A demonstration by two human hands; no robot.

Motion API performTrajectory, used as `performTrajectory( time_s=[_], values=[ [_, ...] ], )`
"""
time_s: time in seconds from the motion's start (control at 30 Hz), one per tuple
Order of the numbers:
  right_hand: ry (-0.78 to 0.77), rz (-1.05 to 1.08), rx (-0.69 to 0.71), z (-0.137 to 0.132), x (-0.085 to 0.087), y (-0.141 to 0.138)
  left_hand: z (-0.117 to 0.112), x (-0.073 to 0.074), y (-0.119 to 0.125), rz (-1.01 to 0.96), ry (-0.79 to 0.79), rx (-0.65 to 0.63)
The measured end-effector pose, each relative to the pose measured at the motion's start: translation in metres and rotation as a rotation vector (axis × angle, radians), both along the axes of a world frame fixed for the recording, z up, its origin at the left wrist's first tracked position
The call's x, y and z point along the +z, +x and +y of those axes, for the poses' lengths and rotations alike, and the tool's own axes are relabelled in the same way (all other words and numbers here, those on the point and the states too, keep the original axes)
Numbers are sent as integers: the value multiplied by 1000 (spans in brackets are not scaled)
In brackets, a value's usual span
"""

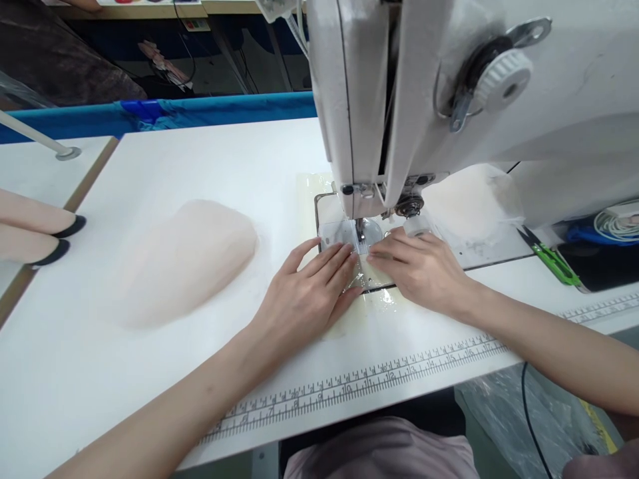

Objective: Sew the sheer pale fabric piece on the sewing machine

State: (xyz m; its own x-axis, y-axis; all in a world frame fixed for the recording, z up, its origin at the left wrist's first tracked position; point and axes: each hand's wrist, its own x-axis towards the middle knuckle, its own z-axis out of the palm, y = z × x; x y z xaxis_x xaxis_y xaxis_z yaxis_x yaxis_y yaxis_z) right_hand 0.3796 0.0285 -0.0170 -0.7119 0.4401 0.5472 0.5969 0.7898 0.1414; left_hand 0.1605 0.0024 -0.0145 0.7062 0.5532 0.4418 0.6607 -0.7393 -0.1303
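Observation:
My left hand (317,283) lies palm down with its fingers stretched out, the fingertips just in front of the needle and presser foot (360,228) of a white sewing machine (344,93). On the other side of the foot, my right hand (424,269) has its fingers bent and pressed together low over the metal needle plate (382,281). What those fingers hold, if anything, is too thin and hidden to tell. Behind the right hand, a pale sheer fabric piece (469,199) rests under the machine arm. Clear shiny tape (387,301) covers the table by the plate.
A pale sheer cup-shaped piece (200,259) lies on the white table (164,159) at left. Beyond it are two beige pieces with black ends (34,229). Green-handled snips (554,259) and a dark phone-like slab (602,263) lie right. A printed ruler (344,391) follows the front edge.

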Motion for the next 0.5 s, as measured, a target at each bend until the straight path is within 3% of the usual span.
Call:
performTrajectory(
  time_s=[0.5],
  values=[
    [-50,-123,-110,12,1,-2,24,-4,-2,-25,-92,73]
  ],
)
